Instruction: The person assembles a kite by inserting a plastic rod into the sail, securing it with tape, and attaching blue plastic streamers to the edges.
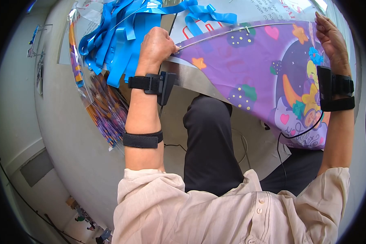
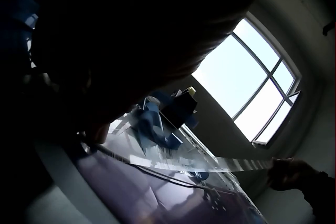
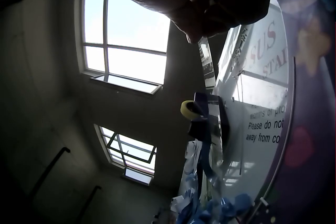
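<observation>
A purple kite (image 1: 256, 73), printed with stars, hearts and a moon, spreads over the work surface and the person's lap. A thin white rod (image 1: 215, 36) runs along its upper edge. At the kite's left tip, my left hand (image 1: 155, 45) pinches the corner where the rod ends. My right hand (image 1: 332, 44) is raised beyond the kite's right end, thumb and fingers pinching one end of a clear tape strip (image 2: 241, 164). In the left wrist view this strip stretches taut across to my left fingers, over the kite edge. The left palm is dark there.
Blue ribbon streamers (image 1: 126, 44) heap up beside the left hand. Kites in clear packaging (image 1: 107, 107) lie further left. Under the kite is a white sheet with red lettering (image 1: 268, 12). A yellow-cored tape roll (image 3: 190, 110) stands at the far side. Cables hang from the wrist cameras.
</observation>
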Tool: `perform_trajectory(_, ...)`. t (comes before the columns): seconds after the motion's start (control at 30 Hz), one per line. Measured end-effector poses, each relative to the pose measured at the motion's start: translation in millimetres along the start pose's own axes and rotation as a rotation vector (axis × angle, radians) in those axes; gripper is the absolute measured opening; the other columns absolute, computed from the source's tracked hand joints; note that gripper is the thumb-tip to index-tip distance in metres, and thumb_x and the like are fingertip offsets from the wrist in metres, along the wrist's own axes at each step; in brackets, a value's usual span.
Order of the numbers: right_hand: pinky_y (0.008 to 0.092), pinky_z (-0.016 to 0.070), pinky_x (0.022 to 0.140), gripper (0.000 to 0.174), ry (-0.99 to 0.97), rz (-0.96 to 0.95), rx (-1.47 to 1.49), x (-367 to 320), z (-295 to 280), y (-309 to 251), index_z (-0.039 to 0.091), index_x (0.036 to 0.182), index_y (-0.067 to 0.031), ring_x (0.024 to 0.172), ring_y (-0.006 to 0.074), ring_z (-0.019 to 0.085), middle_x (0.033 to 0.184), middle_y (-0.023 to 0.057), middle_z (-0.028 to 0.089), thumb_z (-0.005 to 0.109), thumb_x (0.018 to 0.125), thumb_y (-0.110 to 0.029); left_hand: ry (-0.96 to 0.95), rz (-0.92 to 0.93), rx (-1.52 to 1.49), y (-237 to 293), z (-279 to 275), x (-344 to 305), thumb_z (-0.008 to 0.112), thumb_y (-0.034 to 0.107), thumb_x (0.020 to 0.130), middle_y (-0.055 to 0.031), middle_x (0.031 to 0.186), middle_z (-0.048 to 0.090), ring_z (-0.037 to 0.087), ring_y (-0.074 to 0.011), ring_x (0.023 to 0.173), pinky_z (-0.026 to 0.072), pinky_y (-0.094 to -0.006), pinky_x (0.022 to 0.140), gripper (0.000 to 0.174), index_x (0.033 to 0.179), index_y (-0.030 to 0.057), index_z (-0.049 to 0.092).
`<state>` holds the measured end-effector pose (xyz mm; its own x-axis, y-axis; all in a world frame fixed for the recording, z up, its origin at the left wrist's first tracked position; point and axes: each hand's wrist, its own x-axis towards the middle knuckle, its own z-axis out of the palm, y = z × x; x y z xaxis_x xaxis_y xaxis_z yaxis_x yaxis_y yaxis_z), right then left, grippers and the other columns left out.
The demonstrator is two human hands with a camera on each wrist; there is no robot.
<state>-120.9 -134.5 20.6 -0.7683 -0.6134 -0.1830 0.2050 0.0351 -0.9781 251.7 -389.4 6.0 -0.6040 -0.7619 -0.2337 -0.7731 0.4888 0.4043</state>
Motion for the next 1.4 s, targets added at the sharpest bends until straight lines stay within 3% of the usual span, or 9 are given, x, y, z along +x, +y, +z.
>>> perform_trajectory(0.13, 0.0159, 0.0406, 0.054, 0.018, 0.007, 0.004, -0.001, -1.8, 2.0, 0.3, 0.064, 0.096, -0.0015, 0.063, 0.005, 0.048, 0.075, 0.0, 0.058, 0.063, 0.086, -0.017, 0.002, -0.024, 0.061, 2.8, -0.1, 0.5, 0.081, 0.013, 0.06, -0.017, 0.066, 0.064, 0.064, -0.0275, 0.063, 0.0498, -0.0358, 0.059, 0.021, 0.067, -0.0003, 0.067)
perform_trajectory(0.53, 0.0166, 0.0394, 0.054, 0.013, 0.012, 0.022, -0.004, -5.9, -3.8, 2.7, 0.064, 0.092, -0.0045, 0.064, 0.0044, 0.048, 0.076, -0.0021, 0.058, 0.065, 0.085, -0.016, -0.002, -0.042, -0.021, 3.6, -2.1, 1.0, 0.079, 0.01, 0.059, -0.0155, 0.064, 0.065, 0.064, -0.0234, 0.059, 0.0498, -0.0343, 0.056, 0.017, 0.067, 0.0004, 0.068)
perform_trajectory(0.6, 0.0164, 0.0397, 0.055, 0.013, 0.006, 0.031, -0.003, -7.0, -4.2, 3.6, 0.064, 0.092, -0.0046, 0.064, 0.0044, 0.048, 0.075, -0.0022, 0.058, 0.065, 0.085, -0.016, -0.057, -0.032, -0.108, 3.2, -4.3, 0.6, 0.074, 0.004, 0.064, -0.0057, 0.058, 0.059, 0.05, -0.0101, 0.051, 0.0368, -0.0251, 0.045, 0.013, 0.071, -0.0027, 0.066)
perform_trajectory(1.07, 0.019, 0.0476, 0.065, 0.018, -0.07, 0.124, 0.148, -19.1, 6.6, -35.1, 0.062, 0.095, 0.0004, 0.07, 0.0091, 0.054, 0.078, 0.002, 0.057, 0.059, 0.089, -0.017, -0.182, -0.001, -0.118, 2.4, -9.8, 6.6, 0.068, 0.004, 0.071, -0.0047, 0.059, 0.057, 0.049, -0.0107, 0.05, 0.0393, -0.0256, 0.044, 0.007, 0.073, -0.0029, 0.066)
perform_trajectory(1.13, 0.0213, 0.0495, 0.07, 0.019, -0.54, 0.209, 0.397, -17.9, 11.9, -57.0, 0.059, 0.098, 0.0009, 0.074, 0.0117, 0.056, 0.083, 0.0034, 0.057, 0.057, 0.09, -0.017, -0.176, 0.025, -0.086, 3.3, -9.4, 6.3, 0.068, 0.004, 0.072, -0.0046, 0.059, 0.057, 0.05, -0.0107, 0.05, 0.0397, -0.0254, 0.044, 0.007, 0.073, -0.0029, 0.066)
perform_trajectory(1.2, 0.0335, 0.037, 0.062, 0.01, -0.684, 0.389, 0.609, -13.5, 43.4, -88.8, 0.053, 0.087, -0.0016, 0.064, 0.0153, 0.042, 0.071, 0.006, 0.046, 0.054, 0.088, -0.012, -0.179, 0.011, -0.091, 5.3, -10.0, 5.5, 0.068, 0.004, 0.072, -0.0044, 0.059, 0.056, 0.05, -0.0109, 0.05, 0.0395, -0.0249, 0.043, 0.007, 0.071, -0.0027, 0.065)
perform_trajectory(1.23, 0.0331, 0.0368, 0.061, 0.01, -0.698, 0.381, 0.62, -18.0, 64.3, -100.7, 0.053, 0.086, -0.0018, 0.063, 0.015, 0.042, 0.071, 0.0058, 0.046, 0.054, 0.088, -0.012, -0.176, 0.015, -0.094, 6.6, -10.5, 6.1, 0.068, 0.004, 0.072, -0.0044, 0.059, 0.056, 0.05, -0.0109, 0.05, 0.0395, -0.0249, 0.043, 0.007, 0.071, -0.0027, 0.065)
perform_trajectory(1.3, 0.0322, 0.0362, 0.061, 0.011, -0.705, 0.328, 0.591, -26.5, 95.3, -121.6, 0.053, 0.086, -0.0021, 0.063, 0.0144, 0.041, 0.07, 0.0054, 0.046, 0.054, 0.088, -0.013, -0.191, -0.026, -0.047, 4.7, -9.9, 9.6, 0.072, 0.005, 0.066, -0.0158, 0.069, 0.065, 0.064, -0.0245, 0.064, 0.0508, -0.0344, 0.063, 0.009, 0.074, 0.0014, 0.07)
perform_trajectory(1.4, 0.0308, 0.0354, 0.06, 0.012, -0.71, 0.264, 0.57, -46.8, 143.0, -139.5, 0.052, 0.085, -0.0027, 0.062, 0.0135, 0.041, 0.07, 0.0047, 0.046, 0.055, 0.088, -0.014, -0.181, -0.008, -0.06, 3.3, -8.4, 10.4, 0.071, 0.004, 0.065, -0.0167, 0.069, 0.065, 0.065, -0.0254, 0.064, 0.0508, -0.0347, 0.063, 0.009, 0.073, 0.0016, 0.07)
